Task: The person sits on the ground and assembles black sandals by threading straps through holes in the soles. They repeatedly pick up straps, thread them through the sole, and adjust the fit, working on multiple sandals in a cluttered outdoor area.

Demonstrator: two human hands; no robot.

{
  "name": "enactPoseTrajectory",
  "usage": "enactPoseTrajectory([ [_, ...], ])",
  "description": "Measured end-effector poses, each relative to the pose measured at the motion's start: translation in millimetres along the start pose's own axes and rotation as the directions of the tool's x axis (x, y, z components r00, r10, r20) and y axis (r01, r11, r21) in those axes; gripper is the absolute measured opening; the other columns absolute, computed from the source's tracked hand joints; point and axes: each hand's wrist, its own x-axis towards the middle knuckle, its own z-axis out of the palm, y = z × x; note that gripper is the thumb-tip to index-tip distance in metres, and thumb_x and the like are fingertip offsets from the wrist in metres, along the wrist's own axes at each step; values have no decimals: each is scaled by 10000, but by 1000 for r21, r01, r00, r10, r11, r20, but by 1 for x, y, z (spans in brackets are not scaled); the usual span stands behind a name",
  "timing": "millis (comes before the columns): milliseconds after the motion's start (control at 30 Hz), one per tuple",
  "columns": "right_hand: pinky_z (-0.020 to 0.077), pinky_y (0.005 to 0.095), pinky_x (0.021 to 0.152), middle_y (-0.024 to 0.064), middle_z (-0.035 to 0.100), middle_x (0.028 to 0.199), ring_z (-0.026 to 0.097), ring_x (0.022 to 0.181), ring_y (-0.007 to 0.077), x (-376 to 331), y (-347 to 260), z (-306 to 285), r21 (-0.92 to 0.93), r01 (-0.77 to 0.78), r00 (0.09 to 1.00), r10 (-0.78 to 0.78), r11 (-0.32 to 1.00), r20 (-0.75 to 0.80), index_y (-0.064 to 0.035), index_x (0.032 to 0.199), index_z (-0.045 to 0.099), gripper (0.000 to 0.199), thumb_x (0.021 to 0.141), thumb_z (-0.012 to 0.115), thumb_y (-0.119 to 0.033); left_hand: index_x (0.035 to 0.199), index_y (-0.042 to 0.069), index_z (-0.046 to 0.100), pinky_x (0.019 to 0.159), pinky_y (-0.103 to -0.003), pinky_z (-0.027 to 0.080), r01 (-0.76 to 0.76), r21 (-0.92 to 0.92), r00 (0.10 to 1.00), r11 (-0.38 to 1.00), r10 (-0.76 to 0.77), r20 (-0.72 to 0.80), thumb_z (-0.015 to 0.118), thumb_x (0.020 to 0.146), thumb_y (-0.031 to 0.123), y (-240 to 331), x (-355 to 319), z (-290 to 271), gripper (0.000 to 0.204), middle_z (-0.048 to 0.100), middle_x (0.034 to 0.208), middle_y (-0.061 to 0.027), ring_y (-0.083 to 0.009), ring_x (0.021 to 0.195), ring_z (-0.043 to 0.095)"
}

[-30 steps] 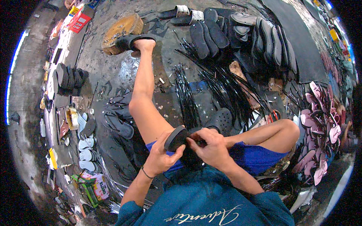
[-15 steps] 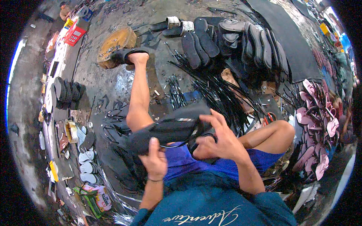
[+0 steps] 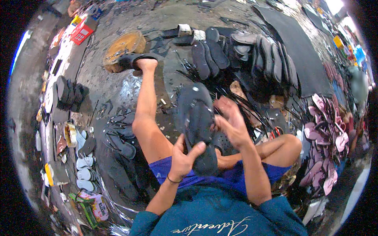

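Observation:
Above my lap is a black flip-flop (image 3: 205, 163), its long side running away from me and a small pale spot near its far end. My left hand (image 3: 183, 159) is closed on the flip-flop's near left edge, thumb laid over the top. At its right side is my right hand (image 3: 235, 128), its fingers smeared by motion; whether they grip the edge I cannot tell. Dark straps lie over the middle of the sole, blurred. Beyond it, long thin black strips (image 3: 250, 112) lie on the floor.
Black soles (image 3: 206, 59) stand in rows ahead, beside a dark sheet (image 3: 293, 51). A round wooden block (image 3: 125, 45) is by my outstretched foot. Pink sandals (image 3: 315, 133) are heaped at right. Finished-looking black flip-flops (image 3: 118, 145) lie at left, with grey soles (image 3: 86, 173) farther left.
The flip-flop has turned from lying crosswise to pointing away from me and has moved right. My left hand came right with it; my right hand shifted slightly, now beside the flip-flop's right edge.

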Motion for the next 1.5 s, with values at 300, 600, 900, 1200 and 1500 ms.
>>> enactPoseTrajectory([
  [300, 494, 232, 689, -38, 637, 966, 589, 834, 69, -25, 79, 14, 213, -489, 832, 380, 846, 405, -75, 1219, 629, 250, 988, 634, -168, 1250, -17, 588, 901, -298, 517, -56, 35, 989, 998, 61, -132, 654, 934, 63, 6, 5, -22, 333, 680, 1113, -72, -153, 981, 645],
  [600, 488, 480, 776, 215, 641, 854, 588, 816, 409, 110, -10, 1, -752, 271, 944, -318, 601, 87, 20, 877, 648, 183, 801, 651, -147, 1420, -63, 438, 1040, -362, 420, -1, 291, 671, 957, 217, -709, 621, 961, 135, 0, -61, -148, 532, 514, 1390, -156, -224, 1221, 514],
  [900, 324, 537, 1135, 252, 504, 1410, 436, 1352, 407, 162, -50, -248, -615, -585, 593, -239, 528, -769, -37, 1396, 475, 751, 823, 695, -471, 1422, -27, 437, 1037, -429, 431, 140, 812, 572, 567, 623, -534, 663, 946, 142, -14, -83, -199, 553, 490, 1429, -184, -251, 1304, 475],
  [1200, 336, 526, 1089, 205, 523, 1251, 454, 1247, 405, 2, 75, 32, -437, 471, 796, -154, 766, 586, -75, 1246, 580, 644, 753, 793, -431, 1406, -59, 394, 998, -362, 461, -203, 467, 747, 861, 445, -494, 673, 944, 71, 29, 60, -94, 556, 563, 1284, -116, -218, 1116, 567],
  [1500, 559, 492, 840, 199, 719, 984, 693, 921, 397, 98, 164, -97, -967, -118, 993, 29, 224, -114, -63, 985, 716, 215, 830, 667, -203, 1460, -6, 393, 1049, -426, 396, 321, 789, 783, 525, 322, -533, 797, 850, 209, -4, -73, -126, 762, 500, 1363, -220, -339, 1260, 466],
])
